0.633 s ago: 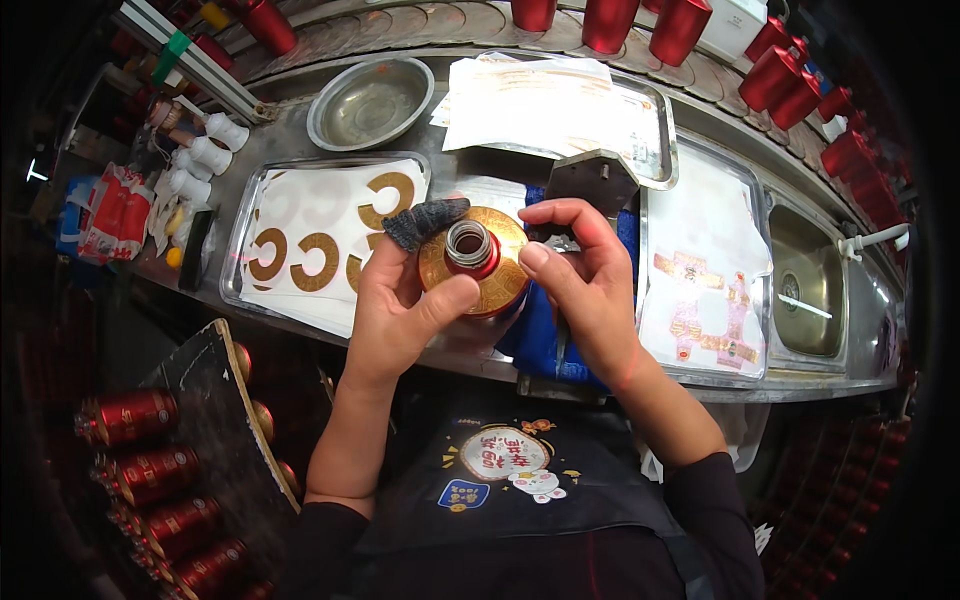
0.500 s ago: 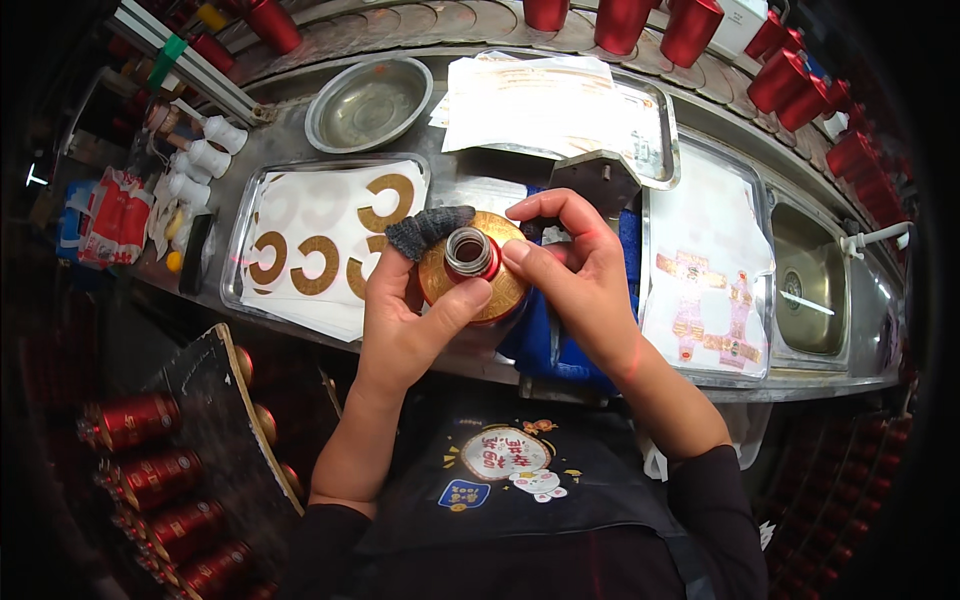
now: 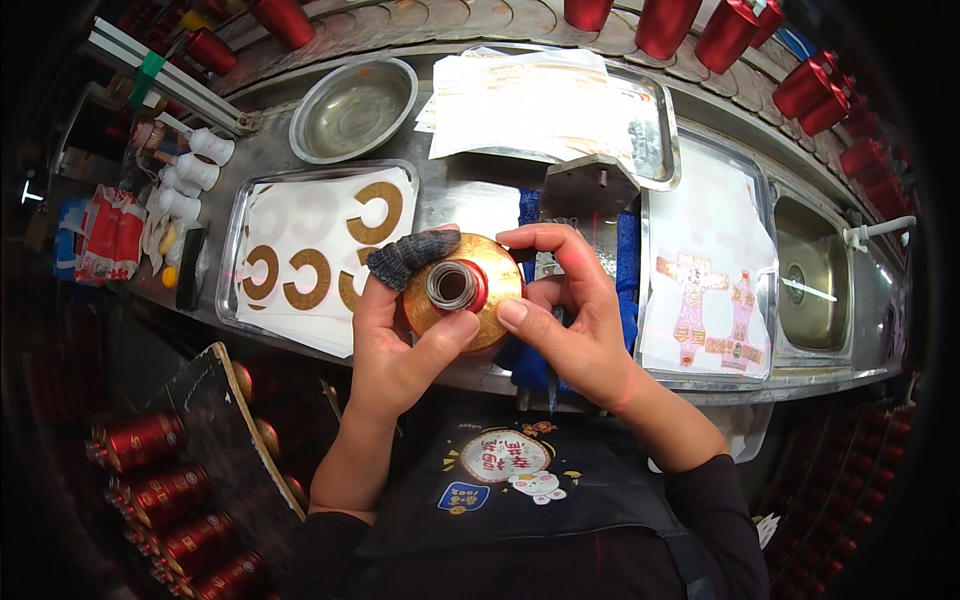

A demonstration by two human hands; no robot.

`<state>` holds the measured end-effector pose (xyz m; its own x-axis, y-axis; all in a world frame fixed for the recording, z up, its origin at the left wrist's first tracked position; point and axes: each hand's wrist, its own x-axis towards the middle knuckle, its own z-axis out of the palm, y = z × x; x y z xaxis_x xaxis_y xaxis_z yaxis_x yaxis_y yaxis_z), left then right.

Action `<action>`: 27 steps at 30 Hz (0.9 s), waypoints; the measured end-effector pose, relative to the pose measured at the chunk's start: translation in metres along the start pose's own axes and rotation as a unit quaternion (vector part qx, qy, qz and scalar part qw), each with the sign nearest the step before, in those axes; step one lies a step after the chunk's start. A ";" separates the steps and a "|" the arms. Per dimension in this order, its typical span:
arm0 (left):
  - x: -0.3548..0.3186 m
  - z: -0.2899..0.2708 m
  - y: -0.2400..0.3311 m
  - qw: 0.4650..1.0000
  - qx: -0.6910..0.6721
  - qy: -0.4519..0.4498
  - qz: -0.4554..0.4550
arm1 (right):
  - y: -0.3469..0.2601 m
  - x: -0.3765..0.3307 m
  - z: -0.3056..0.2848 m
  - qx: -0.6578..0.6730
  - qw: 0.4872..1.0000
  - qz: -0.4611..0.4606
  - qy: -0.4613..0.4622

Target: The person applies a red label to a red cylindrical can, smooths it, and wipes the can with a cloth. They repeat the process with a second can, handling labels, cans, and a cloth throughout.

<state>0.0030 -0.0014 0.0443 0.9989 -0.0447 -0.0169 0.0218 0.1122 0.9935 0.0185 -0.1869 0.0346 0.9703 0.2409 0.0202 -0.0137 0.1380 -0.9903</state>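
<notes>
A red bottle (image 3: 480,287) with an uncapped, threaded metallic neck faces up between my two hands. Around its shoulder lies a gold ring-shaped label (image 3: 478,252). My left hand (image 3: 395,355) is closed on the bottle's left side, thumb on the gold label near the neck; a dark knitted cover wraps one of its fingers. My right hand (image 3: 582,330) grips the right edge, with the thumb tip on the label and the index finger curled at the far rim. The bottle's body is mostly hidden beneath the shoulder and hands.
A tray (image 3: 232,290) to the left carries gold C-shaped labels on white sheets. Beyond are a metal bowl (image 3: 352,108) and stacked papers (image 3: 520,105). A metal stand (image 3: 590,187) with blue cloth sits ahead; a label tray (image 3: 705,376) and sink (image 3: 812,290) lie right. Red bottles (image 3: 150,440) fill a lower-left rack.
The bottle and both hands have shifted slightly left and nearer. Its neck now leans more to the left. My right thumb has slid lower along the gold label's right edge.
</notes>
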 end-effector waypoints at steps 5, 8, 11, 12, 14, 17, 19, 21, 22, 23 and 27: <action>0.001 0.001 0.000 1.000 0.004 0.001 0.003 | 0.001 0.001 -0.010 0.125 0.990 0.062 -0.008; 0.001 0.001 0.001 1.000 0.000 0.000 -0.003 | 0.002 0.001 -0.013 0.147 0.986 0.072 -0.029; 0.000 0.001 0.002 1.000 -0.004 -0.001 -0.012 | 0.005 0.002 -0.012 0.144 0.987 0.074 -0.015; 0.000 0.001 0.002 1.000 -0.005 -0.002 -0.012 | 0.006 0.003 -0.010 0.146 0.986 0.076 -0.007; 0.000 0.000 0.002 1.000 -0.006 -0.006 -0.011 | 0.007 0.002 -0.009 0.142 0.987 0.075 -0.002; 0.000 0.000 0.002 1.000 -0.006 -0.010 -0.008 | 0.007 -0.002 -0.007 0.105 0.994 0.032 0.005; 0.000 -0.001 0.001 1.000 -0.011 -0.007 -0.010 | 0.006 -0.006 -0.003 0.066 0.997 -0.027 0.038; 0.000 -0.001 0.001 1.000 -0.004 -0.011 -0.005 | 0.005 -0.010 0.001 0.069 0.996 -0.023 0.061; 0.000 -0.002 0.000 1.000 -0.004 -0.012 -0.005 | 0.004 -0.011 0.002 0.066 0.996 -0.005 0.058; -0.001 -0.002 0.000 1.000 -0.004 -0.012 -0.007 | 0.004 -0.011 0.003 0.063 0.996 0.014 0.056; -0.002 -0.005 -0.004 1.000 -0.009 -0.018 -0.005 | 0.000 -0.010 0.003 0.054 0.994 0.012 0.096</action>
<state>0.0013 0.0027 0.0394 0.9964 -0.0821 -0.0226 0.0331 0.1284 0.9912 0.0076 -0.1862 0.0347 0.9974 0.0592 -0.0406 -0.0536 0.2387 -0.9696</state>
